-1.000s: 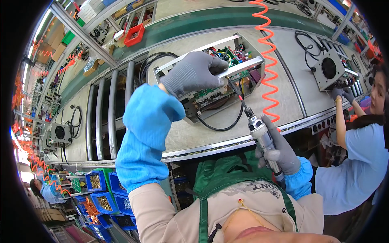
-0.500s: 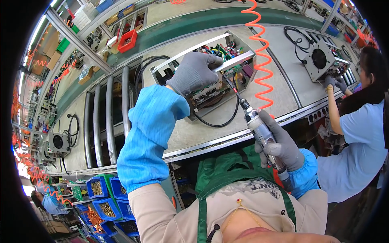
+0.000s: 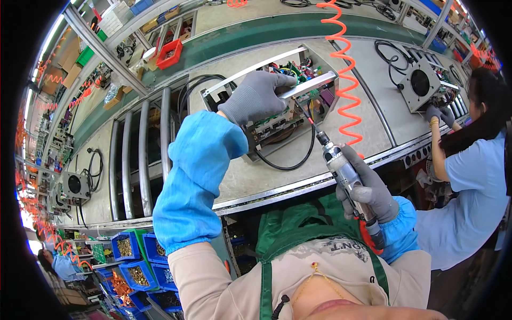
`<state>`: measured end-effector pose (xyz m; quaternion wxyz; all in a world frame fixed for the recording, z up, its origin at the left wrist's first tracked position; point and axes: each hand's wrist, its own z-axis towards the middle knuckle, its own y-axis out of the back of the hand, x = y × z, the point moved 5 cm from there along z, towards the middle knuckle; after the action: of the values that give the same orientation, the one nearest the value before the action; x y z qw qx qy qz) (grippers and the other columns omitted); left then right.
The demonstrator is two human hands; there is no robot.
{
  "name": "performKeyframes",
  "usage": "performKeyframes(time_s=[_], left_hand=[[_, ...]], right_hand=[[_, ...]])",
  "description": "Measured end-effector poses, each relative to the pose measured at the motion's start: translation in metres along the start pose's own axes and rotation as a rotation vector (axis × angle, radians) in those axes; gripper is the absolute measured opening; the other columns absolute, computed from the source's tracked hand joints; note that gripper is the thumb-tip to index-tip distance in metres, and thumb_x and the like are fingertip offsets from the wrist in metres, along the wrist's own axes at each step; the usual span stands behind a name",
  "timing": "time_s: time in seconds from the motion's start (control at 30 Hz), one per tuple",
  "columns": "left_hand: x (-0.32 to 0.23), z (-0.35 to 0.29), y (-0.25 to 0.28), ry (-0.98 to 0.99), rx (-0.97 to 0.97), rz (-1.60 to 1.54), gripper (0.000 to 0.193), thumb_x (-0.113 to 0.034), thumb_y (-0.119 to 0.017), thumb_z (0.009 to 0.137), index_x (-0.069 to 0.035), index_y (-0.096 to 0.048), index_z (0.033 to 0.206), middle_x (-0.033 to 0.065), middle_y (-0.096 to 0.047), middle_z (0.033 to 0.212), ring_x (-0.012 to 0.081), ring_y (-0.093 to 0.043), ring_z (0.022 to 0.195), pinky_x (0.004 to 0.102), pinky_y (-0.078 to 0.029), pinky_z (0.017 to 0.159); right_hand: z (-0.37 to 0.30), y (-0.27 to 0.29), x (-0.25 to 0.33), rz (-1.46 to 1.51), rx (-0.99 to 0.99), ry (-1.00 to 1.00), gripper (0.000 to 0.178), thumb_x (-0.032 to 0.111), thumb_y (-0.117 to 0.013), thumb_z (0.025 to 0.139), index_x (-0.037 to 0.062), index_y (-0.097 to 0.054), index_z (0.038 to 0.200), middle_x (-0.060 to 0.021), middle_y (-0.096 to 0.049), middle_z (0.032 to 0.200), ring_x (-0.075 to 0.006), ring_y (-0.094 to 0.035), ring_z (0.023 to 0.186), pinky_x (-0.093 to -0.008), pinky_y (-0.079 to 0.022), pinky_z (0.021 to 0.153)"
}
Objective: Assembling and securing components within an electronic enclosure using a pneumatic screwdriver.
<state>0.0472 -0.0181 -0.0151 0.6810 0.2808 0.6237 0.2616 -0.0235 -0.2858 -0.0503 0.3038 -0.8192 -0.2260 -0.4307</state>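
My left hand (image 3: 255, 100), in a grey glove, is closed on a silver metal bar (image 3: 316, 84) along the near edge of an open metal chassis (image 3: 326, 109). Thumb and fingers pinch the bar's left end. Circuit boards and coloured wires (image 3: 290, 70) fill the chassis. My right hand (image 3: 374, 188), gloved too, wraps round the body of a power screwdriver (image 3: 341, 168). Its thin bit points up and left, its tip just under the bar near my left fingers. Whether the tip sits on a screw is too small to tell. A black cable (image 3: 298, 164) loops from the chassis onto the bench.
A coiled orange hose (image 3: 349, 101) hangs right of the chassis. Metal rollers (image 3: 144, 160) lie to the left. Blue bins of small parts (image 3: 137, 274) stand lower left, a red bin (image 3: 169, 54) farther back. At right a co-worker (image 3: 469, 165) handles another fan-fronted unit (image 3: 421, 82).
The chassis and bar have shifted slightly right and nearer, my left hand still on the bar. The screwdriver has barely moved. The co-worker's head has dropped a little.
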Motion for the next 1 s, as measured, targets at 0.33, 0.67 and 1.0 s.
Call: performKeyframes(time_s=[0.33,0.67,1.0], left_hand=[[0.014,0.019,0.000,0.246,0.136,-0.618,0.064,-0.041,-0.062,0.088,-0.005,-0.045,0.137,0.0118,-0.060,0.117,0.0205,-0.056,0.101,0.0293,-0.041,0.095],[0.000,-0.014,0.000,-0.029,0.061,0.015,0.054,0.000,-0.063,0.079,-0.005,-0.053,0.132,0.0116,-0.065,0.117,0.0179,-0.061,0.105,0.0291,-0.046,0.096],[0.008,-0.001,0.010,0.025,0.302,-0.135,0.051,-0.004,-0.066,0.082,-0.005,-0.053,0.131,0.0115,-0.063,0.122,0.0174,-0.059,0.109,0.0299,-0.044,0.099]], right_hand=[[0.005,0.008,-0.006,0.027,0.062,0.005,0.112,0.045,-0.079,0.061,0.0242,-0.017,0.151,-0.0106,-0.059,0.083,-0.0164,-0.060,0.055,-0.0298,-0.055,0.050],[0.007,0.008,-0.005,0.090,0.054,0.015,0.095,0.017,-0.060,0.066,0.0192,-0.018,0.151,-0.0119,-0.058,0.085,-0.0168,-0.060,0.056,-0.0301,-0.054,0.052],[0.008,0.007,-0.008,0.087,0.039,0.014,0.093,0.011,-0.057,0.066,0.0227,-0.021,0.151,-0.0122,-0.058,0.085,-0.0170,-0.059,0.055,-0.0313,-0.054,0.052]])
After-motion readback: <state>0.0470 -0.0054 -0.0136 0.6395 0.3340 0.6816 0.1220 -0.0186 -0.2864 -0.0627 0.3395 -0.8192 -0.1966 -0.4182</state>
